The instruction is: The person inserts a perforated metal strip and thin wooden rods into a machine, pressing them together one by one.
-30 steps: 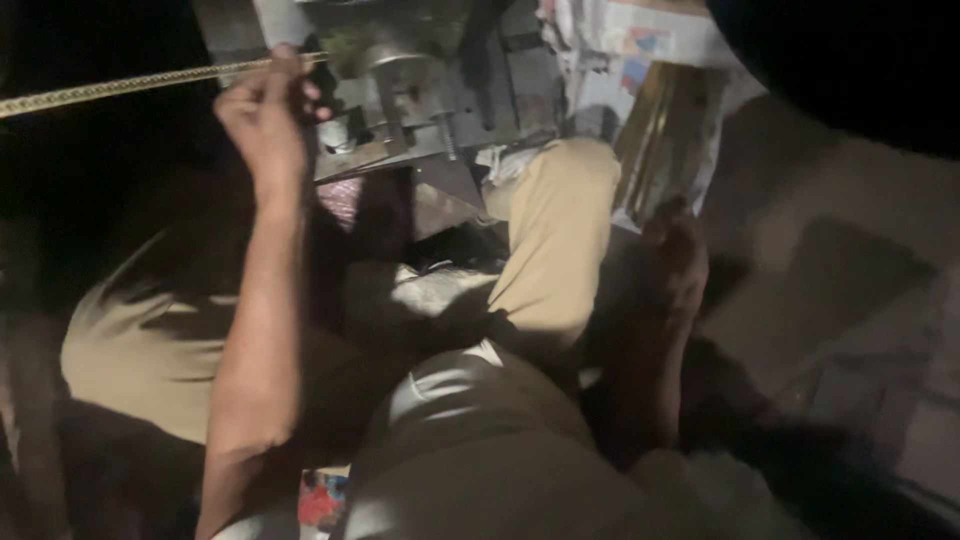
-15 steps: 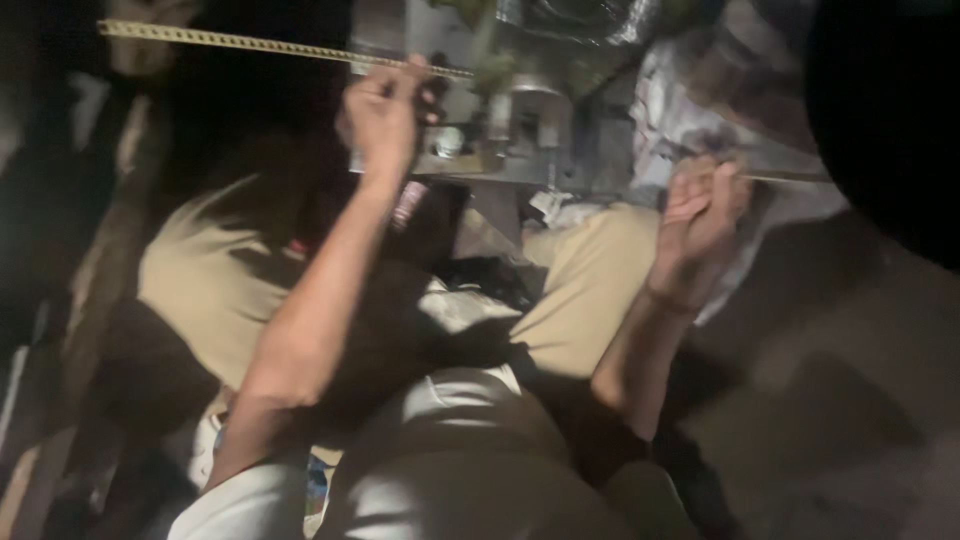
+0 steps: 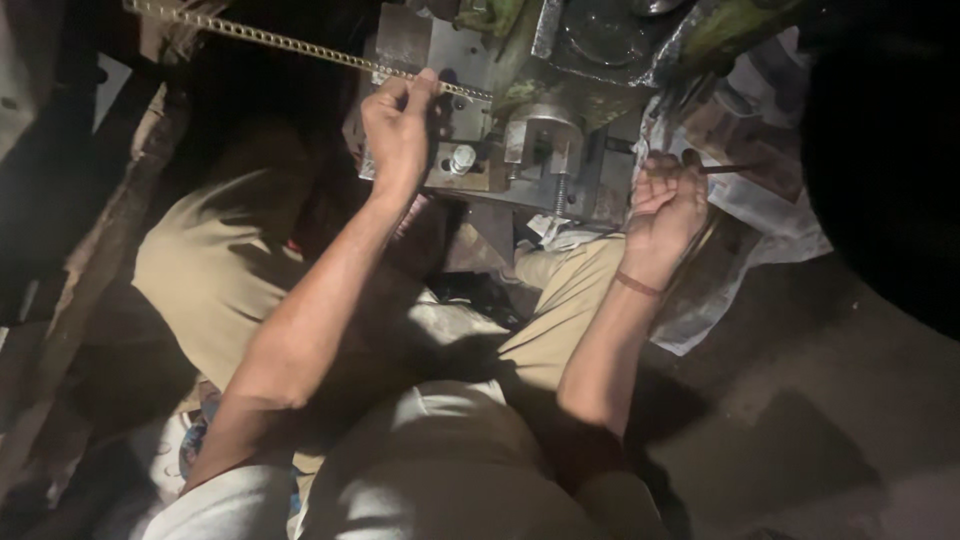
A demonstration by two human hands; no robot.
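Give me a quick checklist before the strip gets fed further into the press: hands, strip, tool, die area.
1. Left hand has a grip on the perforated metal strip: ok, fingers pinch it near the machine.
2. Strip lies straight toward the press block: ok, it runs level from upper left.
3. Right hand holds the thin rod tool: ok.
4. Both hands outside the die area: ok, neither is under the block.
5. Strip seated in its guide: cannot tell, the left hand hides it.
6. Legs apart from the machine base: cannot tell, too dark.
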